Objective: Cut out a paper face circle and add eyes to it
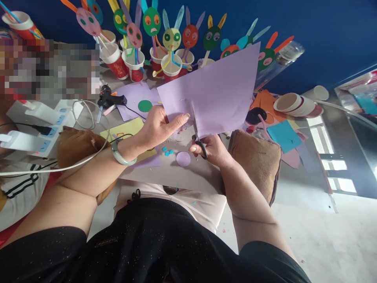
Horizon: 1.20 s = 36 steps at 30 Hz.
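A large sheet of purple paper (218, 90) is raised over the table, pinched at its lower left edge by my left hand (165, 125), thumb on top. In my right hand (213, 149) is a pair of scissors with black handles (202, 149); their blades meet the sheet's lower edge, right of my left thumb. On the table below lies a purple paper circle (183, 158), with several small blue bits (167, 151) beside it. A yellow sheet (126, 131) lies partly under my left forearm.
Paper cups (137, 65) with paper-faced stick figures (172, 39) line the back wall. At left are a black glue gun (110, 96), a white power strip (54, 129) and a cable crossing my left arm. Brown cushions (255, 161) flank the table; stacked cups (294, 104) stand right.
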Motion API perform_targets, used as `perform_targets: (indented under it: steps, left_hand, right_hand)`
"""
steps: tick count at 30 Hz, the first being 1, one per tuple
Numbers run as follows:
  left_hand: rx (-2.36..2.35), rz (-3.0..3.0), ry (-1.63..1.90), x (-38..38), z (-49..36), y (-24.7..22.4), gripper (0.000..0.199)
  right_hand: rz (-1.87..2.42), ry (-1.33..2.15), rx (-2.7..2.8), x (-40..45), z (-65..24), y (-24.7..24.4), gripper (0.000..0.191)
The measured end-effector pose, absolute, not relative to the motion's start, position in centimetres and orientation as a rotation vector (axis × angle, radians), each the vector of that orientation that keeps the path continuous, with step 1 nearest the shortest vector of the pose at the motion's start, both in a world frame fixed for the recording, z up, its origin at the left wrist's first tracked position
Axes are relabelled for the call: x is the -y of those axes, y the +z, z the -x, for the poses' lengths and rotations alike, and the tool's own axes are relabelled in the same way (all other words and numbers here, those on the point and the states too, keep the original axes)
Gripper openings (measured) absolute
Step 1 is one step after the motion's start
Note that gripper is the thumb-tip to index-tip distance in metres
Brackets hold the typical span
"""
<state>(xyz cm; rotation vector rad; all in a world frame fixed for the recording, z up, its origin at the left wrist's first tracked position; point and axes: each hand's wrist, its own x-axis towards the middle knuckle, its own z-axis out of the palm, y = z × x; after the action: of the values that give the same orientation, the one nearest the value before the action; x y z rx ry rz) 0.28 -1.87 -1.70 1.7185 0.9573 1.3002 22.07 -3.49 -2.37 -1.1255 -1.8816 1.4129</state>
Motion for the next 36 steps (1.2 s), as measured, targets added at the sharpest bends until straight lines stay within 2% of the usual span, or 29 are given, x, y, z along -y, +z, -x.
perform_targets:
  steps: [23,36]
  left_hand:
    - [-0.841,-1.541,1.139,1.7,-0.3,-1.4,0.045]
    - [-0.840,-1.502,1.165,1.7,-0.1,-1.0,0.050]
  right_hand:
    - [1.171,1.334,1.906,3.5,-22.4,-3.0,0.075]
    - [1.209,1.365,1.939,3.5,-22.2,-2.7,0.080]
